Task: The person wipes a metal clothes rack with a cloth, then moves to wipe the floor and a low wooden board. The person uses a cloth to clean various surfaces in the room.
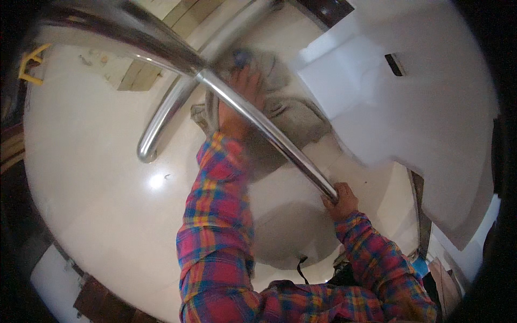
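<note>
My left hand (pixel 244 95) lies over a bunched grey-brown cloth (pixel 301 121) on the floor, its fingers stretched forward and blurred. A chrome tube leg (pixel 268 129) crosses in front of part of this hand. Just past the fingertips is a small blue thing (pixel 241 57), too blurred to name. My right hand (pixel 342 200) is wrapped around the lower end of that same chrome leg. The leg runs up to a thick chrome post (pixel 161 38) at upper left.
Another chrome leg (pixel 163 125) extends toward the left. A white panel (pixel 347 80) with a dark slot (pixel 394 65) stands at right. Pale glossy floor (pixel 101 161) surrounds me. At the left rim is a yellow frame-like thing (pixel 32 66); a dark brown object (pixel 97 300) lies lower left.
</note>
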The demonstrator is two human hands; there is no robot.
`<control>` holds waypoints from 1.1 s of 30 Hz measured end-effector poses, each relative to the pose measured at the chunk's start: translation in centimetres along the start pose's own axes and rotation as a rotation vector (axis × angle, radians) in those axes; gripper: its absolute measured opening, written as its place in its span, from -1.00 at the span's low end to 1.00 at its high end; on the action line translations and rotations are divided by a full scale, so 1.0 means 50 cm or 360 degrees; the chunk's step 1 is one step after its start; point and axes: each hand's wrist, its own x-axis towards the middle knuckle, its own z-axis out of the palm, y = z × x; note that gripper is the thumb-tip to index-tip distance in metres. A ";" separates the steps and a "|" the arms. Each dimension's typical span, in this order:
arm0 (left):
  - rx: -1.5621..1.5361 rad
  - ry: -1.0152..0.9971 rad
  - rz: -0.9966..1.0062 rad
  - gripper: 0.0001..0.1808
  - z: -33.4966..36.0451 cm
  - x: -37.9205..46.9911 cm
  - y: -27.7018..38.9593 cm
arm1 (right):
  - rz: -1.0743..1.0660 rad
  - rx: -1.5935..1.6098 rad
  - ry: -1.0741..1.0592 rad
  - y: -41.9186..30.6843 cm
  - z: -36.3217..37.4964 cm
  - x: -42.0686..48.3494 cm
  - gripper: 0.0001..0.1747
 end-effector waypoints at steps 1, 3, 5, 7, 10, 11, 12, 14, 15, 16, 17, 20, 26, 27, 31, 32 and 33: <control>0.0004 -0.0159 -0.0051 -0.45 -0.027 -0.053 -0.001 | 0.0008 -0.0030 -0.0010 0.000 0.002 -0.001 -0.49; 0.0100 -0.0415 -0.0329 -0.43 -0.080 -0.196 0.000 | 0.0032 -0.0014 -0.0013 -0.002 0.006 -0.001 -0.49; 0.0204 -0.0626 -0.0488 -0.45 -0.082 -0.278 0.026 | 0.0100 0.0048 -0.0032 -0.006 0.007 0.001 -0.48; 0.0169 -0.0334 -0.0411 -0.45 -0.043 -0.288 0.057 | 0.0030 -0.0067 0.0039 -0.008 0.009 0.000 -0.49; -0.0093 -0.0453 -0.0165 -0.41 0.046 -0.173 0.076 | 0.0023 -0.0064 0.0104 -0.007 0.006 -0.004 -0.51; -0.0128 -0.0125 -0.0002 -0.43 0.061 -0.142 0.071 | 0.0040 -0.0023 0.0111 -0.005 0.005 -0.005 -0.52; -0.0134 -0.0167 -0.0023 -0.45 0.063 -0.127 0.058 | -0.0030 -0.0102 0.0127 -0.002 0.003 -0.006 -0.55; -0.0074 -0.0022 -0.0125 -0.46 0.031 -0.146 0.018 | -0.0060 -0.0130 0.0187 0.003 0.004 -0.007 -0.55; 0.0067 0.0043 -0.0265 -0.41 0.000 -0.184 -0.007 | -0.0003 -0.0163 0.0174 0.006 0.007 -0.006 -0.55; 0.0209 0.0023 -0.0423 -0.44 -0.041 -0.245 -0.036 | -0.0086 -0.0086 0.0235 0.009 0.008 -0.008 -0.55; 0.0312 0.0010 -0.0615 -0.42 -0.083 -0.319 -0.065 | -0.0105 -0.0057 0.0218 0.011 0.012 -0.008 -0.54; 0.0422 0.0077 -0.1612 -0.42 -0.196 -0.549 -0.139 | -0.0135 -0.0092 0.0300 0.018 0.020 -0.010 -0.51; 0.0815 0.0390 -0.2555 -0.41 -0.130 -0.657 -0.094 | -0.0044 -0.0053 0.0286 0.030 0.029 -0.004 -0.48; 0.0866 0.0406 -0.2350 -0.43 -0.102 -0.614 -0.066 | -0.0025 -0.0080 0.0254 0.032 0.028 -0.001 -0.48; 0.0329 0.0078 -0.1027 -0.49 0.030 -0.455 0.200 | -0.0165 -0.0094 0.0345 0.034 0.026 0.010 -0.49; 0.0046 0.0015 -0.0739 -0.51 0.046 -0.448 0.266 | -0.0191 -0.0131 0.0360 0.033 0.028 0.015 -0.50; -0.0206 -0.0031 -0.0466 -0.52 0.055 -0.457 0.322 | -0.0127 -0.0195 0.0356 0.034 0.025 0.017 -0.50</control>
